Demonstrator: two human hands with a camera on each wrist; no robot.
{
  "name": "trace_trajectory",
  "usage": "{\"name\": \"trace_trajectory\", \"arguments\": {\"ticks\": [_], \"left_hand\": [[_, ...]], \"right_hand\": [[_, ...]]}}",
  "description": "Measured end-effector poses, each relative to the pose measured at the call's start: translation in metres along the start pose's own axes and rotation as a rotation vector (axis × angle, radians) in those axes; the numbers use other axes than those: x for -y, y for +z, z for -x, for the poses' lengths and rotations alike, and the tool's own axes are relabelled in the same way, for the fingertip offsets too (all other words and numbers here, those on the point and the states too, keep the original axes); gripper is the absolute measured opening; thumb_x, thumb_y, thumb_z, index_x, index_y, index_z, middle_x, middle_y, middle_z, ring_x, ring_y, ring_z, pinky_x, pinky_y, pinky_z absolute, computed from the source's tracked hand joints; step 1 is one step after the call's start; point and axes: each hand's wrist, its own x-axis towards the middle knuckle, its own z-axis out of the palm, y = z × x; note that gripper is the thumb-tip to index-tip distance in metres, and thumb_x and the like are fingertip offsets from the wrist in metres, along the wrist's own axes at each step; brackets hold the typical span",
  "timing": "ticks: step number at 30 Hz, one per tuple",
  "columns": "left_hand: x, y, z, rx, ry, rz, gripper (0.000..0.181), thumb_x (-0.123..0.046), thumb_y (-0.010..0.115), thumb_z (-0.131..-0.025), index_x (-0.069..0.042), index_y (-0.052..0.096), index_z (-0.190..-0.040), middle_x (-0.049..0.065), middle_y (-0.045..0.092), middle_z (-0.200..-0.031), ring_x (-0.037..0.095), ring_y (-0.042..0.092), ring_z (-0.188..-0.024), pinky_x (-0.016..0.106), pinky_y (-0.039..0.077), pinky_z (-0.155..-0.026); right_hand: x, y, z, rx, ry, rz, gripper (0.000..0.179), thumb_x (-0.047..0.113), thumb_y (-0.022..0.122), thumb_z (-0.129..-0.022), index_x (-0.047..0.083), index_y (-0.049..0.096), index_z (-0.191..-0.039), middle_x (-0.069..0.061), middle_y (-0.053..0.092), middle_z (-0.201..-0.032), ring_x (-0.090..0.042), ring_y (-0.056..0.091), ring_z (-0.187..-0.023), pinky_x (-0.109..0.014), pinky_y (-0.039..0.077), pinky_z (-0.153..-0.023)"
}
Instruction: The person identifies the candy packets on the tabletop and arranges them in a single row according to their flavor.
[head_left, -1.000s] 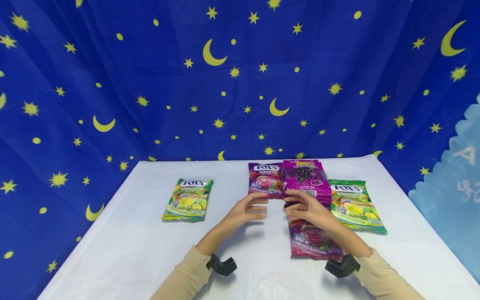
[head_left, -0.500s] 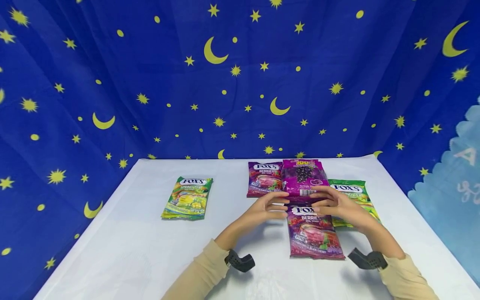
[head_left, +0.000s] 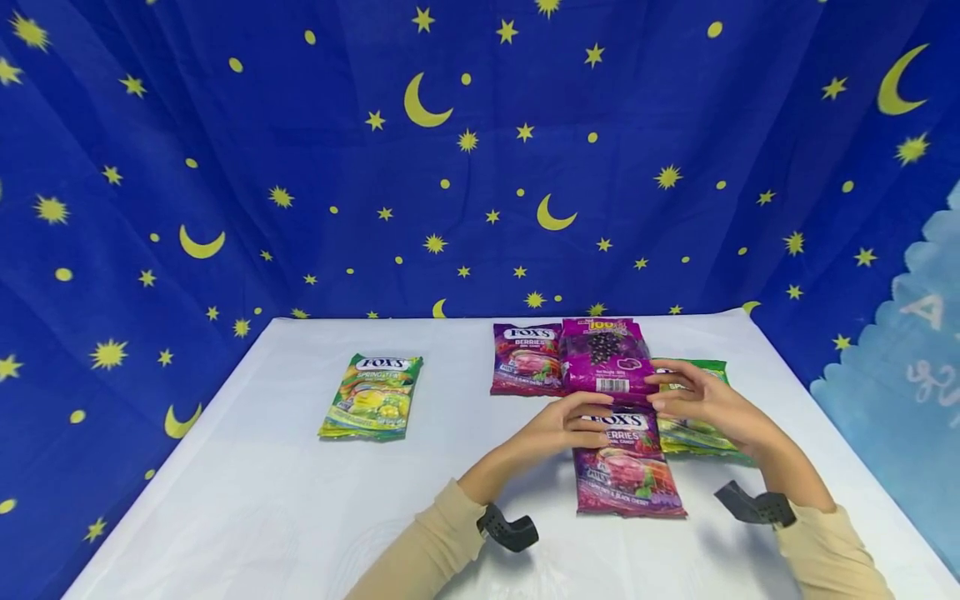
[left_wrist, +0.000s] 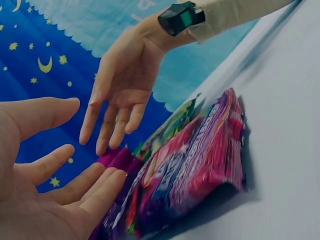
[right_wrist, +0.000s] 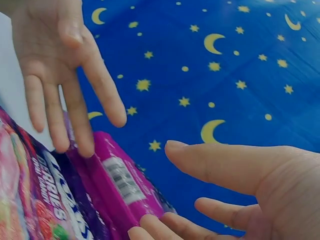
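My left hand (head_left: 562,429) is above the upper left part of the front FOX'S Berries candy bag (head_left: 630,479), fingers loosely bent and holding nothing. Facing it, my right hand (head_left: 705,404) hovers over the right-hand green Spring Tea candy bag (head_left: 693,437), partly covering it. Between and behind the hands lies a purple candy bag (head_left: 604,357) with dark berries pictured on it. In the left wrist view both palms show bare beside the Berries bag (left_wrist: 190,165). The right wrist view has the purple bag's barcode side (right_wrist: 125,182) below my spread fingers.
Another FOX'S Berries bag (head_left: 527,360) lies against the purple bag's left side. Apart at the left is a second green Spring Tea bag (head_left: 372,398). All rest on a white-covered table (head_left: 300,517); a blue star-and-moon cloth (head_left: 337,150) hangs behind it.
Both hands have moved to the right, the right one from above the Berries and purple bags to over the green bag. The bags look unmoved.
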Motion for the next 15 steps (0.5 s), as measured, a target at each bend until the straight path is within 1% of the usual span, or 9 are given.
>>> {"name": "trace_trajectory", "arguments": {"ticks": [5, 9, 12, 15], "left_hand": [[-0.004, 0.013, -0.014, 0.013, -0.022, -0.037, 0.05, -0.013, 0.061, -0.095, -0.009, 0.045, -0.142, 0.012, 0.051, -0.139, 0.02, 0.052, -0.124, 0.022, 0.046, -0.094], [-0.005, 0.02, -0.025, 0.02, -0.055, -0.053, 0.05, -0.018, 0.062, -0.095, -0.013, 0.047, -0.142, 0.007, 0.053, -0.138, 0.011, 0.052, -0.121, 0.021, 0.044, -0.094], [-0.003, 0.025, -0.035, 0.005, -0.08, -0.035, 0.05, -0.021, 0.064, -0.093, -0.014, 0.05, -0.141, 0.003, 0.054, -0.136, 0.004, 0.054, -0.115, 0.021, 0.046, -0.092], [-0.001, 0.031, -0.043, -0.031, -0.112, 0.004, 0.05, -0.019, 0.067, -0.09, -0.013, 0.053, -0.138, 0.002, 0.056, -0.134, 0.004, 0.055, -0.113, 0.02, 0.049, -0.088]], "right_hand": [[-0.004, -0.011, 0.002, -0.016, -0.009, 0.011, 0.072, 0.018, 0.063, -0.095, 0.002, 0.021, -0.151, -0.03, 0.036, -0.144, -0.048, 0.044, -0.123, -0.053, 0.05, -0.09], [-0.008, -0.021, 0.006, -0.04, 0.009, 0.049, 0.072, 0.019, 0.062, -0.096, 0.002, 0.019, -0.151, -0.03, 0.035, -0.145, -0.048, 0.044, -0.124, -0.055, 0.049, -0.091], [-0.01, -0.029, 0.009, -0.072, 0.035, 0.106, 0.075, 0.023, 0.062, -0.096, 0.003, 0.017, -0.152, -0.031, 0.033, -0.146, -0.049, 0.041, -0.126, -0.059, 0.046, -0.093], [-0.015, -0.039, 0.013, -0.104, 0.051, 0.151, 0.078, 0.026, 0.063, -0.095, 0.002, 0.016, -0.152, -0.03, 0.032, -0.146, -0.05, 0.04, -0.126, -0.063, 0.042, -0.093]]}}
